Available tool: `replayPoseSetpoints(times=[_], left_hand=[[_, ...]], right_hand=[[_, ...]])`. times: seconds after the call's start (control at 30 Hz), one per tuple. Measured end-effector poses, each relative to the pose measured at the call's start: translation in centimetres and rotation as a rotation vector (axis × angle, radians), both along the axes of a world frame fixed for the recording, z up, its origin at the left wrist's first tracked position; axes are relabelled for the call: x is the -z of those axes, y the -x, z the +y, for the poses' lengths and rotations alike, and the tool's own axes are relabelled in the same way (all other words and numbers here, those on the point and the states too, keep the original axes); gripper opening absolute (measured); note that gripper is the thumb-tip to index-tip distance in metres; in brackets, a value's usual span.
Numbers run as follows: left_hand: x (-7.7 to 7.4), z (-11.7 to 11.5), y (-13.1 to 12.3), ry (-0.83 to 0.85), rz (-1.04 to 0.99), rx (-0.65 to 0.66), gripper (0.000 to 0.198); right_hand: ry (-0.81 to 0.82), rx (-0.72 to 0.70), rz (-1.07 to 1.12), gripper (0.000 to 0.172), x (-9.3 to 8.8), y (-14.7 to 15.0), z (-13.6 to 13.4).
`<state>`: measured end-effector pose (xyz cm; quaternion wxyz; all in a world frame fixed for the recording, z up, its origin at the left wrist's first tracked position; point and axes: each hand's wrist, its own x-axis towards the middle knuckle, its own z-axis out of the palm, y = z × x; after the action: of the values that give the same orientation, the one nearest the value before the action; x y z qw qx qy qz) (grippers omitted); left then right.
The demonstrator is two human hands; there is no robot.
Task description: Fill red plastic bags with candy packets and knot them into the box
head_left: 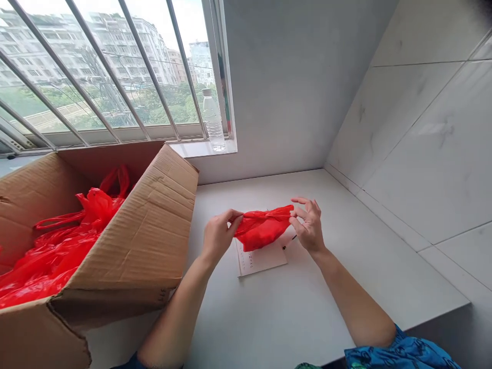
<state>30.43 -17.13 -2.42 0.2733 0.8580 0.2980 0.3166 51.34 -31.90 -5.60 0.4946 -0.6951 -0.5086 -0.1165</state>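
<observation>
A red plastic bag (263,230) is stretched sideways between my two hands above the white table. My left hand (222,230) pinches its left end between thumb and fingers. At the other end, my right hand (308,224) grips the bag with thumb and index finger, its remaining fingers partly raised. The bag's lower part bulges slightly; what it contains, if anything, is hidden. Beneath it lies a pale card or booklet (263,260) with small printed characters, partly covered by the bag. A thin dark pen-like object (289,243) shows beside the card.
A large open cardboard box (142,225) stands on the left, holding several red plastic bags (77,241). A clear water bottle (213,123) rests on the sill of the barred window. Marble-look tiles (426,143) cover the right wall beside the white table (369,256).
</observation>
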Motion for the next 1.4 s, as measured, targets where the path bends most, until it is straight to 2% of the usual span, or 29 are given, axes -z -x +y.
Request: replayPoseSetpoints(times=[0.07,0.13,0.23,0.27,0.33,0.4,0.43,0.5,0.63,0.7,0.77,0.83,0.87,0.93,1.0,1.07,1.17,1.27,1.33,1.4], left_hand=[[-0.3,0.4,0.4,-0.018,0.013,-0.086,0.018],[-0.5,0.3,0.6,-0.069,0.024,-0.111,0.021],[-0.5,-0.5,0.5,-0.184,0.079,0.051,0.039],[-0.4,-0.7,0.3,-0.219,0.108,0.125,0.040],[0.0,-0.9,0.0,-0.287,0.156,0.212,0.028],[0.4,-0.8,-0.3,-0.342,0.167,0.223,0.015],[0.5,-0.7,-0.3,-0.354,0.159,0.214,0.016],[0.5,-0.3,-0.3,-0.348,0.131,0.187,0.019],[-0.2,-0.6,-0.1,-0.357,0.079,0.114,0.017],[-0.4,-1.2,-0.3,-0.398,0.093,0.175,0.019],[-0.3,-1.7,-0.6,-0.443,0.140,0.299,0.022],[0.0,-1.9,-0.8,-0.479,0.162,0.365,0.014],[0.1,-1.8,-0.9,-0.487,0.141,0.351,0.011],[0.0,-1.5,-0.8,-0.457,0.040,0.250,0.017],[-0.3,-1.4,-0.6,-0.387,-0.095,0.135,0.021],[-0.7,-1.6,-0.4,-0.305,-0.204,0.083,0.022],[-1.2,-2.4,-0.5,-0.238,-0.198,0.161,0.016],[-1.2,-3.0,-0.7,-0.315,-0.039,0.280,0.022],[-1.1,-3.0,-0.7,-0.386,0.021,0.298,0.018],[-1.1,-2.7,-0.5,-0.408,0.005,0.252,0.020]], right_hand=[[-0.018,-0.041,0.071,0.021,-0.1,-0.7,-0.3],[0.009,-0.142,0.045,0.018,-0.1,-0.6,-0.4],[0.057,-0.238,-0.023,0.014,-0.2,0.6,-0.2],[0.063,-0.241,-0.033,0.013,-0.3,1.1,-0.2],[0.073,-0.238,-0.066,0.018,-0.4,1.7,-0.1],[0.102,-0.260,-0.138,0.026,-0.5,1.9,-0.1],[0.121,-0.273,-0.177,0.023,-0.5,1.9,-0.1],[0.152,-0.286,-0.225,0.005,-0.6,1.6,-0.3],[0.153,-0.279,-0.179,0.014,-0.8,1.1,-0.7],[0.152,-0.292,-0.174,0.016,-0.7,1.2,-0.6],[0.156,-0.311,-0.174,0.018,-0.5,1.3,-0.5],[0.148,-0.296,-0.154,0.019,-0.4,1.3,-0.4],[0.138,-0.263,-0.130,0.020,-0.4,1.2,-0.4],[0.108,-0.152,-0.041,0.022,-0.6,0.8,-0.6],[0.088,-0.041,0.082,0.026,-0.9,0.4,-0.9],[0.081,0.006,0.191,0.029,-1.2,0.3,-1.2],[0.075,-0.075,0.252,0.028,-1.3,0.9,-1.3],[0.080,-0.190,0.195,0.024,-1.2,1.8,-1.3],[0.081,-0.194,0.176,0.023,-1.2,2.1,-1.2],[0.076,-0.145,0.219,0.024,-1.1,2.0,-1.2]])
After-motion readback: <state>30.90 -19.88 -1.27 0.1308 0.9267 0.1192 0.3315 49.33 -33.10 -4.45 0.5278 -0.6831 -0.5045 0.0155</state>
